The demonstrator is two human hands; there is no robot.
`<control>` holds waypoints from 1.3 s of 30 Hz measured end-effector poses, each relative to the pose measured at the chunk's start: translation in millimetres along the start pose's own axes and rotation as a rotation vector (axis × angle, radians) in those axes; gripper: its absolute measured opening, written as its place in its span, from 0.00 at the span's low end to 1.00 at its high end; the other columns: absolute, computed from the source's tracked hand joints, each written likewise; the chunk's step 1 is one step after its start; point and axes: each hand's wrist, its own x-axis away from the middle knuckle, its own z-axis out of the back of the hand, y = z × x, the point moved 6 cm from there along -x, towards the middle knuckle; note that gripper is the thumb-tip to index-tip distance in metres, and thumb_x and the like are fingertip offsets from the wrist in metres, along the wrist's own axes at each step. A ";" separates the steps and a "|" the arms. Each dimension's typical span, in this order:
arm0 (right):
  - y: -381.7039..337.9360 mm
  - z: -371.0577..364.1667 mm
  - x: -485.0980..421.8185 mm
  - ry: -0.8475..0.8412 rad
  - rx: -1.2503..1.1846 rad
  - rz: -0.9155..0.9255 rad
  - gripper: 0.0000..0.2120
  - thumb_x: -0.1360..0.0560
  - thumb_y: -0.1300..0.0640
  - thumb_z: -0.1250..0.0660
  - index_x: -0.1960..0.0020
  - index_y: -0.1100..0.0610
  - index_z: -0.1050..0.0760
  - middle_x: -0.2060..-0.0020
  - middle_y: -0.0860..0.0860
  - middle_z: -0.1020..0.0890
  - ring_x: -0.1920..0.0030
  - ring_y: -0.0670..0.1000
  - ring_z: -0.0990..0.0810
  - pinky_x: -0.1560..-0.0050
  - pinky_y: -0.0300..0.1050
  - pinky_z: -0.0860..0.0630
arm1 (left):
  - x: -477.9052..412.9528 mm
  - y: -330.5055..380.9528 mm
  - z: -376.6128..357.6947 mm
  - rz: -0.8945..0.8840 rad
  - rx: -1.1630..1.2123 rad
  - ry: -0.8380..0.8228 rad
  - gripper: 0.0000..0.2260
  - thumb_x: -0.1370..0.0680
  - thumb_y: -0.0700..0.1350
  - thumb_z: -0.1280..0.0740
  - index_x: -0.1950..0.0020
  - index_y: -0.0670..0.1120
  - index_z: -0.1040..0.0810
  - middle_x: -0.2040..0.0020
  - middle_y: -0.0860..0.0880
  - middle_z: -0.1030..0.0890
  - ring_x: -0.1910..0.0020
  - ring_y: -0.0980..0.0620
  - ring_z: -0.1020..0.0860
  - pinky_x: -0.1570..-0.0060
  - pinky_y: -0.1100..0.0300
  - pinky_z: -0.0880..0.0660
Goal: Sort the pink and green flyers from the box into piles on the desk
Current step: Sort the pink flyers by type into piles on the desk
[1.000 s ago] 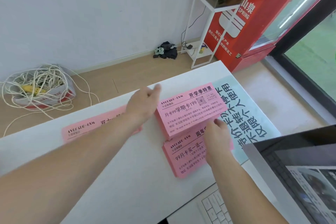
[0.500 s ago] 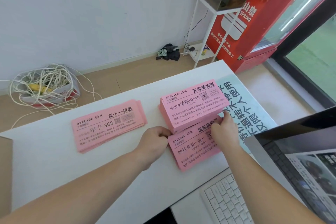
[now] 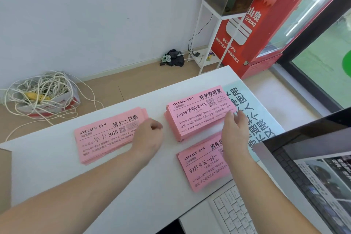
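The white desk (image 3: 133, 186) carries a pale blue-green printed sheet (image 3: 256, 104) at its right side. It also holds three separate pink flyer piles, apparently kept apart by printed offer:

- the left pile (image 3: 106, 137)
- the far pile (image 3: 199, 112), overlapping the sheet
- the near pile (image 3: 203, 167), beside the keyboard (image 3: 233, 214)

The right hand (image 3: 235, 129), fingers extended, touches the far pile's near-right edge, probably to square it. The left hand (image 3: 148, 137) lies over the left pile's right end with fingers curled. Whether they grip a flyer cannot be determined.
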 end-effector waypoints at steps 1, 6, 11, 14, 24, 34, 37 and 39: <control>0.7 -7.6 8.2 -0.023 -0.181 -0.152 0.26 0.16 0.45 0.41 0.20 0.48 0.38 0.29 0.47 0.27 0.31 0.51 0.26 0.29 0.56 0.32 | -8.6 15.8 10.9 -0.041 0.019 0.047 0.07 0.24 0.45 0.38 0.53 0.54 0.20 0.51 0.54 0.18 0.53 0.48 0.19 0.47 0.48 0.19; 6.7 -43.8 24.7 -0.189 -0.467 -0.397 0.19 0.18 0.42 0.36 0.30 0.50 0.28 0.38 0.49 0.21 0.34 0.54 0.24 0.27 0.55 0.29 | -39.8 77.5 -6.7 -0.186 -0.167 -0.404 0.22 0.20 0.61 0.33 0.28 0.57 0.25 0.35 0.57 0.24 0.39 0.56 0.25 0.43 0.61 0.30; 22.8 -70.7 13.6 -0.220 -0.410 -0.415 0.15 0.18 0.49 0.33 0.34 0.54 0.25 0.51 0.53 0.14 0.53 0.54 0.16 0.52 0.52 0.20 | -57.7 82.1 -30.2 -0.233 -0.466 -0.650 0.31 0.22 0.58 0.28 0.21 0.65 0.36 0.28 0.60 0.27 0.30 0.57 0.27 0.33 0.62 0.32; 26.9 -77.8 10.8 -0.162 -0.349 -0.370 0.12 0.18 0.56 0.35 0.35 0.54 0.27 0.48 0.55 0.14 0.52 0.56 0.14 0.46 0.59 0.17 | -66.1 87.4 -30.2 -0.268 -0.540 -0.656 0.31 0.23 0.57 0.28 0.22 0.66 0.36 0.29 0.61 0.27 0.32 0.57 0.27 0.32 0.60 0.31; -14.1 -143.2 -19.5 -0.127 -0.159 -0.230 0.35 0.18 0.48 0.35 0.18 0.48 0.51 0.35 0.50 0.21 0.39 0.59 0.19 0.37 0.66 0.22 | -127.7 104.7 -0.2 -0.264 -0.535 -0.630 0.31 0.21 0.59 0.30 0.21 0.69 0.41 0.26 0.64 0.30 0.31 0.60 0.31 0.35 0.65 0.37; -26.8 -176.7 -47.9 -0.118 -0.210 -0.224 0.26 0.18 0.49 0.35 0.23 0.47 0.40 0.44 0.45 0.17 0.48 0.53 0.15 0.42 0.62 0.19 | -172.1 115.9 4.9 -0.233 -0.399 -0.665 0.31 0.21 0.50 0.27 0.21 0.62 0.36 0.32 0.61 0.23 0.35 0.60 0.23 0.33 0.61 0.29; -24.7 -170.8 -42.8 -0.124 -0.247 -0.223 0.18 0.18 0.50 0.35 0.29 0.44 0.33 0.44 0.45 0.17 0.45 0.50 0.16 0.39 0.59 0.20 | -178.4 116.0 5.0 -0.237 -0.426 -0.654 0.34 0.25 0.54 0.24 0.22 0.64 0.35 0.34 0.60 0.21 0.36 0.59 0.23 0.30 0.58 0.30; -23.5 -168.8 -37.7 -0.130 -0.267 -0.226 0.16 0.17 0.50 0.36 0.32 0.41 0.34 0.44 0.44 0.17 0.46 0.48 0.16 0.39 0.58 0.20 | -181.4 114.6 1.8 -0.239 -0.438 -0.671 0.36 0.28 0.56 0.23 0.23 0.65 0.34 0.34 0.61 0.21 0.35 0.59 0.22 0.29 0.55 0.29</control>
